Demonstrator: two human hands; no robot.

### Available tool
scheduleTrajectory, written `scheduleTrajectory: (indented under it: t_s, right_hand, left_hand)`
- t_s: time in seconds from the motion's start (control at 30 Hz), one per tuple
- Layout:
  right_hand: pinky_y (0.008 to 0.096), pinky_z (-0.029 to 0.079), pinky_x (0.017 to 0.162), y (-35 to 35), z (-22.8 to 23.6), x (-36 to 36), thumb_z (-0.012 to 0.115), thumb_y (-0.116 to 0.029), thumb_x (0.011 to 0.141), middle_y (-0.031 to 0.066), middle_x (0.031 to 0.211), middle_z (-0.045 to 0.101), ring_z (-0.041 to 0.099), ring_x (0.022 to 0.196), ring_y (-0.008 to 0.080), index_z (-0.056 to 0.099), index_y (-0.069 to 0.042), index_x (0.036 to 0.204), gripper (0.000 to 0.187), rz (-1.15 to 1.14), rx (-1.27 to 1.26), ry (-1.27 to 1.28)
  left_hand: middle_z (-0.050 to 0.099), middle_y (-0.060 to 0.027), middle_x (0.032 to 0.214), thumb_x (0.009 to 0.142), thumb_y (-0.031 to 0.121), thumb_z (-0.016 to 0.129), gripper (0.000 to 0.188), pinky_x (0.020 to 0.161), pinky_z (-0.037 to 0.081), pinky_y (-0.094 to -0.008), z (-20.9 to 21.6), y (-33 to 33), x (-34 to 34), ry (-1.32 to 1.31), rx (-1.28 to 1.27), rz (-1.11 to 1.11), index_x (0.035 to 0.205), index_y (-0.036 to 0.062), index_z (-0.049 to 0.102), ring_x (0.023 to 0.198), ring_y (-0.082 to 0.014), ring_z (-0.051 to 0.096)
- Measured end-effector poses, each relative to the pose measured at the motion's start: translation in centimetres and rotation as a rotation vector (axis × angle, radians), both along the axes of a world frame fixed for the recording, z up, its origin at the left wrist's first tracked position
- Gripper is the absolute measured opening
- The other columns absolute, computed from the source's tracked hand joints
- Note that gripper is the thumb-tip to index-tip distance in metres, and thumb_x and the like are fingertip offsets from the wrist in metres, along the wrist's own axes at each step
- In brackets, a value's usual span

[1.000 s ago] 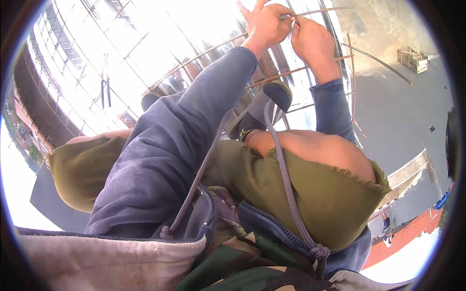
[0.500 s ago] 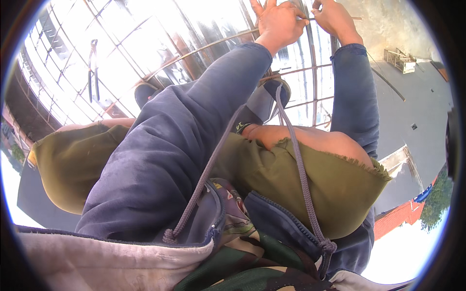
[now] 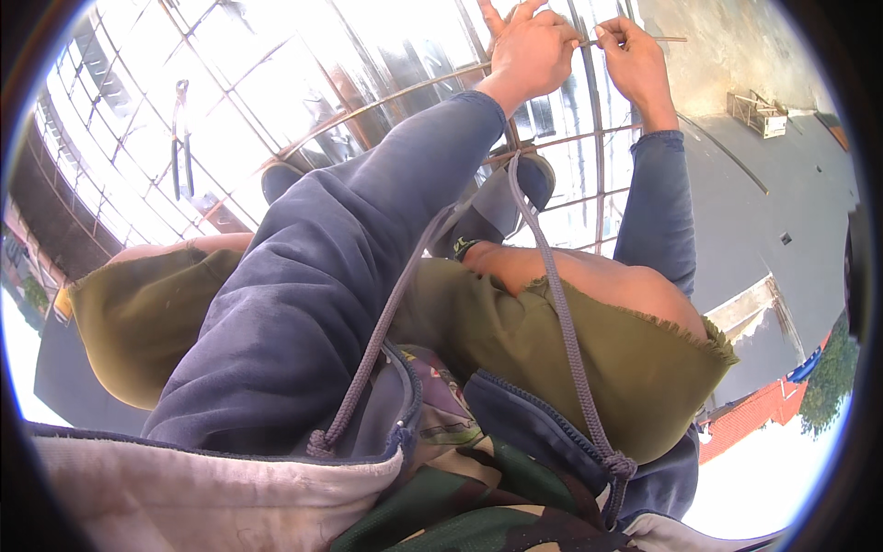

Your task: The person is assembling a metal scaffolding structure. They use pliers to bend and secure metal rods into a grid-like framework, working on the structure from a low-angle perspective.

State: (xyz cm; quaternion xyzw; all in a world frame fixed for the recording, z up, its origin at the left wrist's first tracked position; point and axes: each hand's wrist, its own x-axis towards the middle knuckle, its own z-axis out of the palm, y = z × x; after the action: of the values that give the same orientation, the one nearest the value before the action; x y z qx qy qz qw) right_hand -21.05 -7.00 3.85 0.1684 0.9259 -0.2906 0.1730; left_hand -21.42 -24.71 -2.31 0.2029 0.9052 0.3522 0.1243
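My left hand (image 3: 536, 53) is at the top middle, with thumb and forefinger pinched at a thin steel rod (image 3: 671, 40) and its other fingers stretched away. To its right my right hand (image 3: 638, 66) has thumb and forefinger pressed together close to the same rod. Whatever lies between those right fingertips is too small to make out. The rod crosses a bar of the steel grid (image 3: 596, 138), and its end sticks out past my right hand. Long-handled pincers (image 3: 181, 138) lie on the grid at the left, away from both hands.
Bright, shiny sheeting (image 3: 414, 55) shows beneath the grid. My shoe (image 3: 529, 184) rests by the bars. At right, a small wooden frame (image 3: 757, 114) and a thin rod (image 3: 736, 161) lie on the grey floor (image 3: 800, 202), beside a stained wall (image 3: 736, 46).
My right hand has come lower and turned more upright, its forearm drawn back toward me. My left hand has shifted only slightly and keeps its pinch. The pincers lie where they were.
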Motion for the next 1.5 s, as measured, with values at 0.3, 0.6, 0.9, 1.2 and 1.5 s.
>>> scheduleTrajectory:
  t_s: [0.3,0.6,0.9,1.2,1.5]
  right_hand:
    - [0.0350,0.050,0.068,3.8,0.9,9.2,0.065,-0.024,0.110,0.0049,0.088,0.065,0.057,0.069,0.0158,0.060,-0.012,0.140,0.033,-0.227,-0.081,-0.155]
    - [0.0220,0.030,0.049,8.0,3.3,19.4,0.070,-0.026,0.110,-0.0066,0.074,0.050,0.036,0.056,0.0013,0.070,-0.002,0.134,0.033,-0.778,-0.796,-0.217]
    - [0.0299,0.054,0.080,7.4,7.0,21.5,0.077,-0.030,0.105,0.0028,0.103,0.069,0.060,0.088,0.0123,0.066,-0.006,0.147,0.049,-0.438,-0.085,-0.089]
    - [0.0374,0.059,0.092,-1.8,11.3,12.1,0.079,-0.029,0.103,0.0095,0.110,0.079,0.074,0.102,0.0222,0.070,-0.004,0.129,0.037,-0.243,-0.317,0.389]
    - [0.0392,0.060,0.094,-13.2,8.0,6.5,0.069,-0.024,0.111,0.0162,0.116,0.074,0.074,0.100,0.0217,0.048,-0.004,0.138,0.040,-0.292,-1.205,0.063]
  left_hand:
    - [0.067,-0.0086,0.130,0.103,0.040,0.069,0.039,0.124,0.034,-0.0560,1.7,-12.8,-5.7,0.409,-0.154,-0.240,0.135,0.0181,0.071,0.137,-0.0303,0.055]
    - [0.061,-0.0268,0.147,0.100,0.087,0.040,0.100,0.119,0.040,-0.0631,4.7,-43.1,-7.8,-0.307,-1.080,0.582,0.150,0.0019,0.061,0.148,-0.0429,0.049]
    - [0.066,-0.0194,0.134,0.103,0.042,0.066,0.047,0.112,0.049,-0.0552,-0.5,-52.5,-6.4,0.020,-1.103,0.345,0.138,0.0113,0.070,0.133,-0.0415,0.058]
    - [0.068,-0.0148,0.096,0.110,0.026,0.051,0.032,0.086,0.061,-0.0423,6.2,-47.6,-14.5,-0.151,0.004,0.820,0.111,-0.0030,0.064,0.090,-0.0253,0.071]
    - [0.070,-0.0187,0.115,0.114,0.023,0.048,0.037,0.103,0.060,-0.0481,15.1,-9.2,-5.2,-0.898,0.892,0.083,0.136,-0.0050,0.059,0.108,-0.0285,0.072]
